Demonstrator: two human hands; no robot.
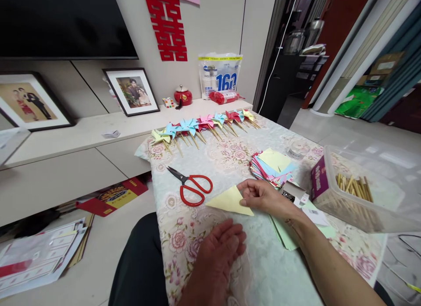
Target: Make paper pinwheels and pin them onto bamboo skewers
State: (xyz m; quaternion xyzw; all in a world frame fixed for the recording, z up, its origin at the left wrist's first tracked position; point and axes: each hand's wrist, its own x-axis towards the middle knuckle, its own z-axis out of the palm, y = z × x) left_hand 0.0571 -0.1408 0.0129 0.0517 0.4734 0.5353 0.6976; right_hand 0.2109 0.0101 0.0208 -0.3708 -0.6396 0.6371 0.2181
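My right hand (261, 195) pinches one edge of a pale yellow paper folded into a triangle (228, 201), held low over the flowered tablecloth. Just below it, my left hand (220, 247) lies palm up with its fingers loosely spread, holding nothing. Left of the paper rest scissors (192, 186) with red handles, their blades pointing to the far left. Behind my right hand is a fanned stack of coloured paper squares (274, 161), yellow on top. Green paper sheets (283, 235) lie partly under my right forearm.
Several paper pinwheels (206, 121) on sticks line the far table edge. At the right stands a clear plastic box (348, 209) with wooden sticks (355, 188). A tape roll (298, 149) and a small open box (294, 193) are nearby. Framed photos (133, 93) stand on the cabinet behind.
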